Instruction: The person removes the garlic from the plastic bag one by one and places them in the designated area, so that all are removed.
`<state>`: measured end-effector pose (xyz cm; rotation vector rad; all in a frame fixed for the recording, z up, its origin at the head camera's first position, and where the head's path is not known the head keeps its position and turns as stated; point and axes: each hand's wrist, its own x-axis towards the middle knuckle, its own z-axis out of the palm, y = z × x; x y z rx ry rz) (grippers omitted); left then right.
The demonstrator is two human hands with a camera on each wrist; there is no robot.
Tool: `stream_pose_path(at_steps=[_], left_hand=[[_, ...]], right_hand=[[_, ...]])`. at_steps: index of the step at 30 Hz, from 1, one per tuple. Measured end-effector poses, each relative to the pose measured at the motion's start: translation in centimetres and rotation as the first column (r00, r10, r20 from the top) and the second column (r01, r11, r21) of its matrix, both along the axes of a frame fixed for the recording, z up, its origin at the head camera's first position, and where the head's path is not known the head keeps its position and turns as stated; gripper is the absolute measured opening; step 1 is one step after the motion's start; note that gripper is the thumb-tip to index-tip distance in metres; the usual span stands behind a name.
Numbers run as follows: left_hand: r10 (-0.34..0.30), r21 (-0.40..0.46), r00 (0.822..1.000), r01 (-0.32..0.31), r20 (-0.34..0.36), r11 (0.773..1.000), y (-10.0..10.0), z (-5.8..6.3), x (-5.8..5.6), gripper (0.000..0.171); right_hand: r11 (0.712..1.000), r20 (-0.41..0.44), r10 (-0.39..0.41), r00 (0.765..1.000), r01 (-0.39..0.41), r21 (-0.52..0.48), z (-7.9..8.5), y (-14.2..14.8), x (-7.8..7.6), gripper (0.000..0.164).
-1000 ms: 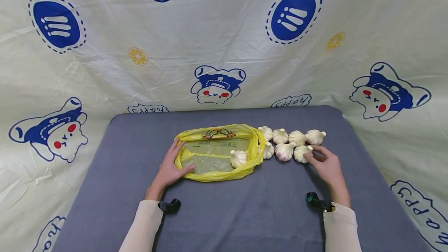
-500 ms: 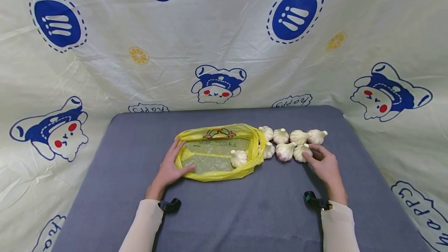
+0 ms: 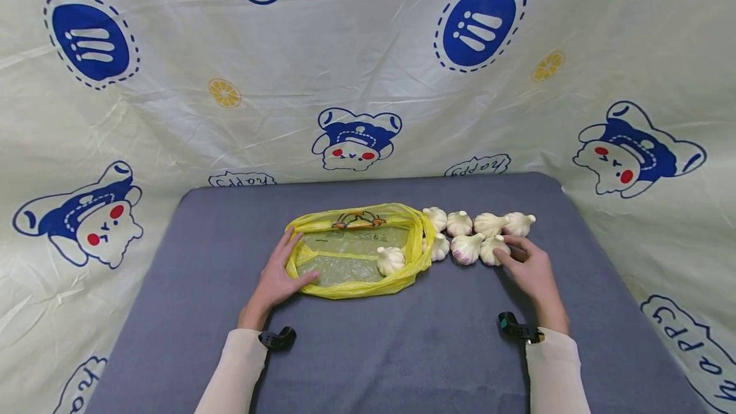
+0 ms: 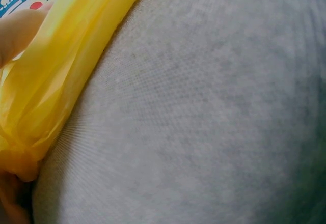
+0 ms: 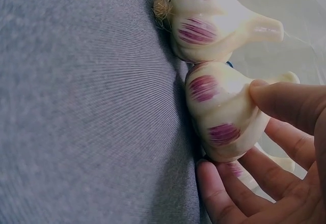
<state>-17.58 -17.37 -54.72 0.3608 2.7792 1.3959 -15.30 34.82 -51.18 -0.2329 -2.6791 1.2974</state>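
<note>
A yellow plastic bag (image 3: 402,281) lies with its mouth spread wide, and one garlic bulb (image 3: 391,260) sits at the right of its opening. My left hand (image 3: 280,280) holds the bag's left end, thumb over the rim inside. In the left wrist view the thumb (image 4: 20,33) shows behind the yellow plastic. My right hand (image 3: 531,267) grips the rightmost front garlic bulb (image 5: 219,112); its thumb presses the bulb's upper side and the fingers lie along its far end. That bulb stands on the cloth beside a purple-streaked bulb (image 3: 466,250).
Several more garlic bulbs (image 3: 489,225) stand in a back row to the right of the bag, and one front bulb (image 3: 439,247) is partly hidden by its rim. Grey-blue cloth (image 3: 368,350) covers the table. A printed curtain (image 3: 259,120) hangs behind.
My right hand has shifted slightly left, its thumb further over the front right bulb. The left hand and the bag stay as they were.
</note>
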Motion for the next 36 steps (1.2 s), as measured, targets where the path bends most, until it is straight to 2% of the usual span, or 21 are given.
stream_pose_path(at_steps=[7,11,16,23,27,30,36], left_hand=[[0.0,-0.004,1.0,0.0,-0.008,1.0,-0.2,0.1,0.0,0.097],[0.001,-0.008,1.0,-0.001,-0.002,1.0,-0.2,0.0,0.1,0.096],[0.005,-0.005,1.0,-0.005,0.003,1.0,-0.2,0.1,0.2,0.096],[0.012,-0.017,1.0,-0.012,-0.011,1.0,-0.3,-0.1,0.2,0.096],[0.017,-0.021,1.0,-0.017,-0.016,1.0,-0.3,-0.2,0.1,0.096],[0.013,-0.03,1.0,-0.014,-0.016,0.999,-0.2,-0.3,0.1,0.096],[0.003,-0.037,1.0,-0.002,0.005,0.999,-0.1,-0.2,-0.1,0.096]], right_hand=[[1.0,-0.026,0.026,0.999,-0.026,-0.015,0.1,-0.1,0.0,0.047],[0.999,-0.003,0.023,1.0,-0.023,-0.031,0.7,-0.1,0.4,0.05],[1.0,-0.001,0.015,1.0,-0.015,0.0,2.5,-0.5,0.9,0.057],[0.999,-0.128,0.005,0.992,0.001,0.044,5.6,-2.3,0.8,0.052],[0.996,-0.136,0.083,0.987,-0.079,0.036,7.7,-4.2,0.5,0.054],[0.985,-0.113,0.175,0.978,-0.174,0.012,8.8,-5.6,0.0,0.058],[0.932,-0.051,0.363,0.93,-0.363,0.0,9.6,-8.6,-1.9,0.062]])
